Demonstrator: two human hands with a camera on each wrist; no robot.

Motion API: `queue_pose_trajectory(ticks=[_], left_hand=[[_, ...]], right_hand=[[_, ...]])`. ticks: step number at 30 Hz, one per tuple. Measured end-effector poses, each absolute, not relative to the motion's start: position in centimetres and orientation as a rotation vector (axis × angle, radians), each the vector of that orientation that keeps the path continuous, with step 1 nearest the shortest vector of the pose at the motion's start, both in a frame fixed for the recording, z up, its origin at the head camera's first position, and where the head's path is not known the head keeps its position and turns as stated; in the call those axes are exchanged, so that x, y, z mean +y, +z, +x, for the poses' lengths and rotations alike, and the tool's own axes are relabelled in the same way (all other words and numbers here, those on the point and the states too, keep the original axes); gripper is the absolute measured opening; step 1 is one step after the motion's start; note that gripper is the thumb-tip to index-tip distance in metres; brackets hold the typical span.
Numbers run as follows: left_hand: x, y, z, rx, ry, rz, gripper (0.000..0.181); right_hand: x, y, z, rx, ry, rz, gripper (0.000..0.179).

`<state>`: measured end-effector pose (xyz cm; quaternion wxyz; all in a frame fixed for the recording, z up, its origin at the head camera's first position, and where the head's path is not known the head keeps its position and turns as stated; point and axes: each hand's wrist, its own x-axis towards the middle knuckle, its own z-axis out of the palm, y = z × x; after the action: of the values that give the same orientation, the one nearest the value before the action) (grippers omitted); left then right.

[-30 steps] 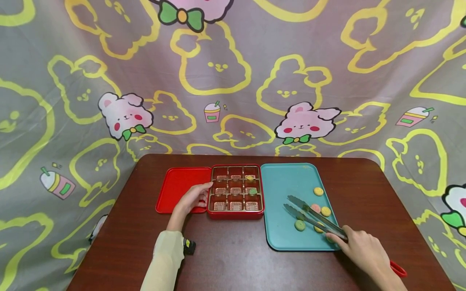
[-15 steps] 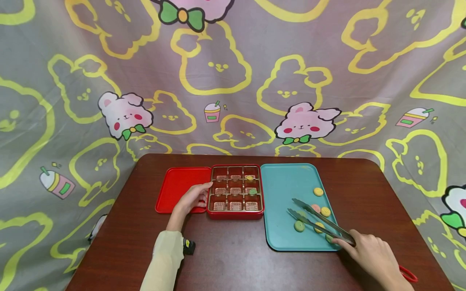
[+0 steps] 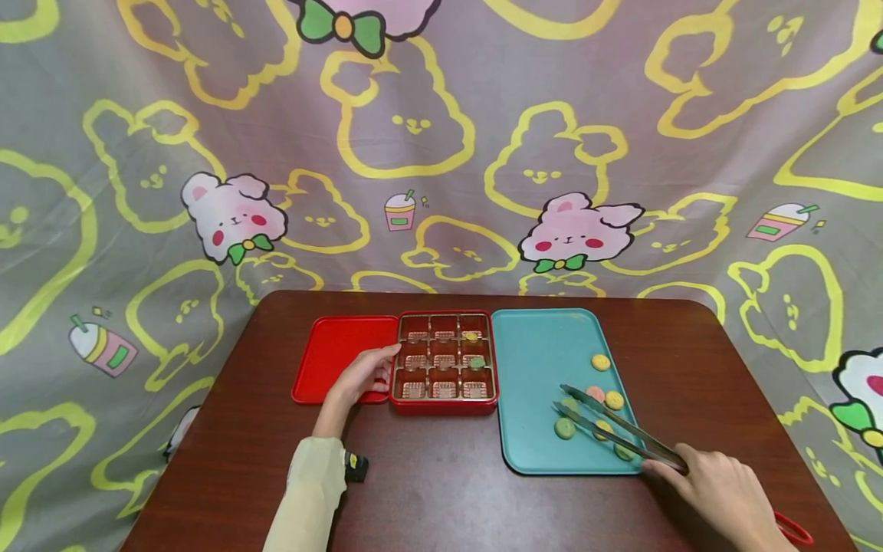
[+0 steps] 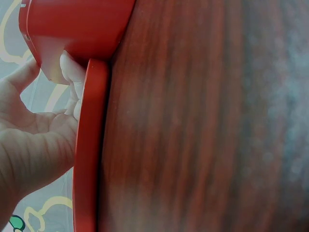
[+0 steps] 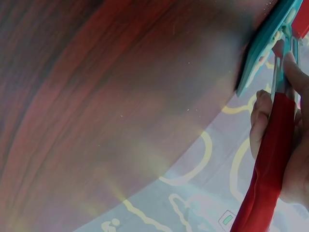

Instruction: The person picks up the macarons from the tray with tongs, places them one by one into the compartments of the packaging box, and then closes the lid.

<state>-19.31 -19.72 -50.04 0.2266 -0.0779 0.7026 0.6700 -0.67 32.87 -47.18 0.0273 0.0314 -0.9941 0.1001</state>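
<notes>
My left hand [image 3: 362, 374] rests against the left side of a red box [image 3: 444, 407] with a gold-brown divided insert. In the left wrist view, its thumb and fingers touch the box wall [image 4: 77, 26]. Inside the box's right column sit a yellow macaron [image 3: 471, 336], back, and a green macaron [image 3: 477, 363], middle. My right hand [image 3: 724, 491] grips metal tongs [image 3: 638, 432] with red handles [image 5: 275, 159]. The tongs' parted tips reach over a teal tray [image 3: 531, 345], with a green macaron [image 3: 570, 405] between or beneath them; I cannot tell which.
Other macarons on the tray are green [image 3: 565, 428], pink [image 3: 595, 394] and yellow [image 3: 601, 362], several in all. A red lid-like tray [image 3: 338, 349] lies left of the box. A patterned curtain [image 3: 441, 138] hangs behind the brown table [image 3: 441, 491].
My right hand and the tongs have shifted right and toward me, bringing the tips down around the green macaron. The left hand stays at the box.
</notes>
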Motion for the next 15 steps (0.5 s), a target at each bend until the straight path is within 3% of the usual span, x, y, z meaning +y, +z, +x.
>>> queue_pose_trajectory(ticks=[15], left_hand=[[-19.84, -50.17, -19.35, 1.932, 1.847, -0.213, 0.031]], right_hand=[[32.51, -47.9, -1.03, -2.917, 0.289, 0.204, 0.046]])
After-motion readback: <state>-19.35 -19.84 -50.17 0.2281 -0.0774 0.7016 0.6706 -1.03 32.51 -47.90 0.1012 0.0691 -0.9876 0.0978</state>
